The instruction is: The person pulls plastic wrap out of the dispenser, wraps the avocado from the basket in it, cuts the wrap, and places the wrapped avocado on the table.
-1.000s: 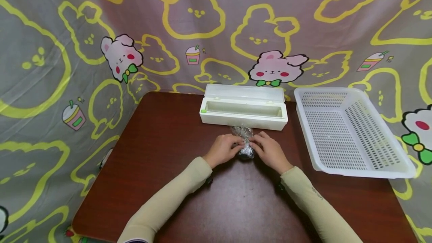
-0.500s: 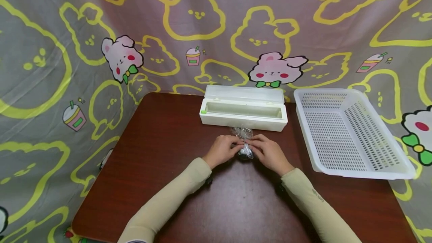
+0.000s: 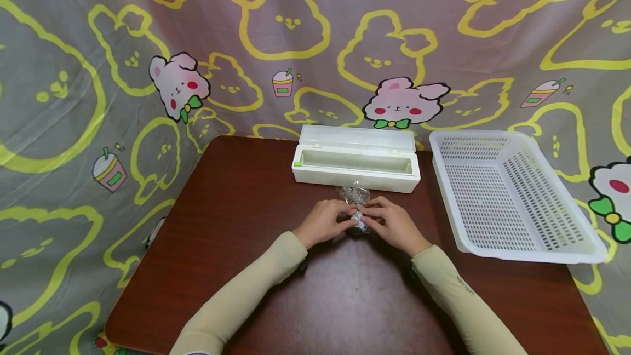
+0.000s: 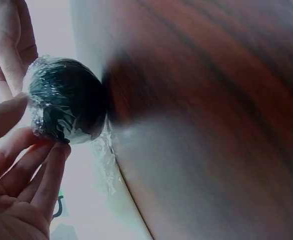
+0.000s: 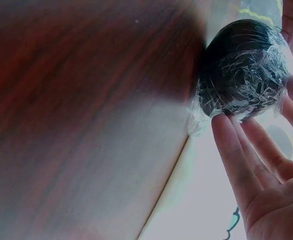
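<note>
A dark, round object [image 4: 69,100] wrapped in crinkled cling film sits on the table between both hands; its kind is hidden by the wrap. My left hand [image 3: 325,222] pinches the film on its left side, thumb nearest me. From the right, my right hand [image 3: 394,224] pinches the wrap too, its fingertips almost meeting the left ones over the top. In the right wrist view, that hand's fingers [image 5: 231,145] reach along the far side of the dark wrapped object [image 5: 236,75]. Loose cling film [image 3: 354,194] bunches out beyond the fingers.
Just behind the loose film stands a long white cling film dispenser [image 3: 355,177], lid raised, with a green slider [image 3: 297,164] at its left end. A white perforated plastic basket [image 3: 493,201] stands on the right. Patterned cloth [image 3: 315,32] hangs behind the brown table [image 3: 236,207].
Both hands stay at the wrapped object. The right fingers have moved slightly left, closing in on the left fingertips over the gathered film.
</note>
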A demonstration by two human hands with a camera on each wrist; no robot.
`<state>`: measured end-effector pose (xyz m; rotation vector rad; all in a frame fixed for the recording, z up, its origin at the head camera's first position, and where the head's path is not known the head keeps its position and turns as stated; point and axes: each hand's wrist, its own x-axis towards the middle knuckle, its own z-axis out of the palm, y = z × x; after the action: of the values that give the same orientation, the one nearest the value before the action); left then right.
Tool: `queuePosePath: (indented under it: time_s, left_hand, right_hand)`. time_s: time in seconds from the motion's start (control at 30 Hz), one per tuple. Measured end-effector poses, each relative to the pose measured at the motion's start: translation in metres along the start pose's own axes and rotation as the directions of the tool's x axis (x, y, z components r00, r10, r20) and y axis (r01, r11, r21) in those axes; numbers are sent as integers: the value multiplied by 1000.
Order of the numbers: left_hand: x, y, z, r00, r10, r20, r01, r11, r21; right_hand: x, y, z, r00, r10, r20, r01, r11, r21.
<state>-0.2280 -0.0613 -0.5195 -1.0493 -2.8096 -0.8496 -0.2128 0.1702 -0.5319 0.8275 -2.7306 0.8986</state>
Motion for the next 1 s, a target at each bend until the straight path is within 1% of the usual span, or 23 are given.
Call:
queuePosePath:
  time_s: [0.1, 0.2, 0.3, 0.37, 0.47, 0.53, 0.67, 0.73, 0.8, 0.9, 1.0]
  left_hand:
    - [1, -1, 1, 1000, -3, 0, 3, 1000, 9]
    - [2, -2, -1, 1000, 5, 12, -5, 1000, 3]
    - [3, -3, -4, 999, 20, 41, -20, 1000, -14]
    - [2, -3, -6, 997, 42, 67, -41, 999, -17]
    - [0, -4, -9, 993, 68, 93, -68, 998, -2]
    - [-1, -4, -11, 993, 80, 89, -84, 996, 38]
    - [-4, -4, -17, 996, 75, 55, -82, 989, 121]
    - [-4, -4, -19, 996, 80, 47, -86, 985, 150]
    - [-4, -4, -19, 994, 92, 54, -100, 978, 180]
    - [-4, -7, -15, 990, 131, 57, -141, 960, 240]
    - [-5, -10, -10, 987, 159, 36, -162, 949, 270]
  right_hand:
    - [0, 0, 0, 1000, -3, -7, 3, 1000, -1]
    - [0, 1, 0, 1000, -21, -22, 20, 999, -31]
    - [1, 1, -1, 997, -65, -48, 62, 996, -72]
    - [1, 2, -3, 993, -98, -61, 92, 992, -91]
    - [1, 3, -5, 989, -134, -58, 128, 988, -90]
    - [1, 3, -6, 989, -141, -42, 138, 987, -77]
    - [1, 4, -7, 991, -136, 12, 137, 989, -61]
    - [1, 4, -9, 991, -134, 30, 135, 989, -60]
    - [1, 4, -10, 990, -138, 30, 140, 988, -61]
    - [0, 5, -12, 990, -138, 12, 139, 990, -34]
    - [-3, 6, -12, 993, -116, 20, 116, 993, 15]
